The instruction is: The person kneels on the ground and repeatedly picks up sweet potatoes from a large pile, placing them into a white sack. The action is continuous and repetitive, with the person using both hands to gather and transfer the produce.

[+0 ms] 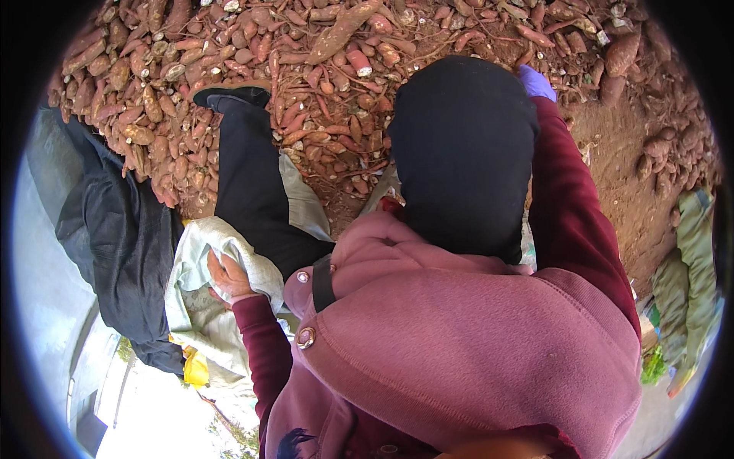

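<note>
My left hand, bare, is at the mouth of a white woven sack, with folds of the cloth between thumb and fingers. The sack sits beside my black-trousered leg, which stretches out to a dark shoe. My right hand, in a purple glove, reaches past my bent, black-clad knee to the pile. A small reddish-brown root lies against its fingertips, which are partly hidden, so I cannot tell whether they grip it. Sweet potatoes, some broken with pale ends, lie heaped ahead.
The heap spreads along the far side, with a smaller group of roots on the brown soil at right. Dark cloth lies at left, a yellow bag below it. Greenish cloth is at the right edge.
</note>
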Demonstrator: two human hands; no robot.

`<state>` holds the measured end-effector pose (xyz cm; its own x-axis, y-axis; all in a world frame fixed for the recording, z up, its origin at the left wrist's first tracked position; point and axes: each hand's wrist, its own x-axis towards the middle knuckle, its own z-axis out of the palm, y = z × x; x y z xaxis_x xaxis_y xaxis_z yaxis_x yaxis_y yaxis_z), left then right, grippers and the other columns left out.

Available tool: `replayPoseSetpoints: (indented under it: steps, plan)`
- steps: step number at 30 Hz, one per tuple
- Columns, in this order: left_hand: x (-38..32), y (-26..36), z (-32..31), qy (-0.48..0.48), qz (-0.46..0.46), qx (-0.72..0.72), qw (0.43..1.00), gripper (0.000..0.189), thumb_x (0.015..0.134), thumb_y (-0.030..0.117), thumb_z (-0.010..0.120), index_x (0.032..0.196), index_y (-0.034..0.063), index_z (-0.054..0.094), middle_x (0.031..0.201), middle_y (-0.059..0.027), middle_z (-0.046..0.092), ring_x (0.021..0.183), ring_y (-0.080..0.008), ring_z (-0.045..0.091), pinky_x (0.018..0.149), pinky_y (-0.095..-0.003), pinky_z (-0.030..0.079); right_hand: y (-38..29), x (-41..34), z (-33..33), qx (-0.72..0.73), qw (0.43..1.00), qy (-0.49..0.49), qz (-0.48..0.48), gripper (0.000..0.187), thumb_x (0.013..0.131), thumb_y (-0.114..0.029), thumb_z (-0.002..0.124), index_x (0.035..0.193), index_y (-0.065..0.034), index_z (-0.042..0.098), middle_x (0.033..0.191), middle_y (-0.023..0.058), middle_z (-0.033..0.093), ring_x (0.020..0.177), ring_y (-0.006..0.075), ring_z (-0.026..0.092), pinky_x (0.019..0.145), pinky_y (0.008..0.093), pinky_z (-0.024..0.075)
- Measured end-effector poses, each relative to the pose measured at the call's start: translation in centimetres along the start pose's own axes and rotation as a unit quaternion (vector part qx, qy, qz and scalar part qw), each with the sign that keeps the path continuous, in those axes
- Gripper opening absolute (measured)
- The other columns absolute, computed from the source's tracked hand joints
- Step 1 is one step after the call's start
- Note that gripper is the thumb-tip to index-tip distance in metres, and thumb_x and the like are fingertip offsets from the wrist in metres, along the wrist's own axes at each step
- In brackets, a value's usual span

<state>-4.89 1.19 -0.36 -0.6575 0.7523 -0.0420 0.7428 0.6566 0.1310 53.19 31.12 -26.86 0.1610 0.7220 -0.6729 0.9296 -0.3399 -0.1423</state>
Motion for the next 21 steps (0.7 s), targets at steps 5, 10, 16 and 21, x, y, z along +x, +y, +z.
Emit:
replayPoseSetpoints:
  steps: [5,10,16,21]
  plan:
    - [-0.1,-0.2,0.1,0.001,-0.008,0.016,1.000,0.049,0.090,0.031,0.046,0.126,-0.0017,0.051,0.125,-0.0221,0.054,0.115,-0.0368,0.050,0.100,-0.0399,0.037,2.9,0.2,1.1,0.226,0.974,-0.015,-0.026,0.048,0.077,-0.033,0.070,0.114,-0.0048,0.060,0.102,0.0134,0.066,0.097,0.0248,0.063,0.083,0.0346,0.0481]
    - [0.1,-0.5,0.2,0.003,-0.007,-0.011,1.000,0.048,0.090,0.031,0.047,0.126,-0.0011,0.051,0.124,-0.0216,0.054,0.114,-0.0362,0.051,0.099,-0.0394,0.037,2.2,-3.9,3.4,0.489,0.858,-0.120,-0.104,0.032,0.082,-0.019,0.067,0.106,0.0004,0.061,0.096,0.0079,0.065,0.087,0.0192,0.060,0.076,0.0303,0.0478]
    - [-0.1,-0.1,0.1,0.011,-0.005,0.017,1.000,0.047,0.090,0.028,0.049,0.126,-0.0008,0.051,0.122,-0.0215,0.054,0.113,-0.0361,0.051,0.099,-0.0393,0.037,0.8,-8.3,3.2,0.627,0.754,-0.177,-0.083,0.033,0.084,-0.019,0.064,0.111,-0.0006,0.058,0.101,0.0085,0.063,0.091,0.0196,0.059,0.080,0.0318,0.0466]
    - [0.0,0.2,0.5,0.042,0.057,-0.014,0.997,0.041,0.088,0.024,0.052,0.117,-0.0045,0.057,0.116,-0.0248,0.057,0.107,-0.0393,0.053,0.096,-0.0431,0.040,3.6,-7.5,3.4,0.643,0.748,-0.160,-0.022,0.035,0.086,-0.019,0.061,0.115,-0.0015,0.055,0.105,0.0089,0.062,0.095,0.0198,0.058,0.083,0.0329,0.0457]
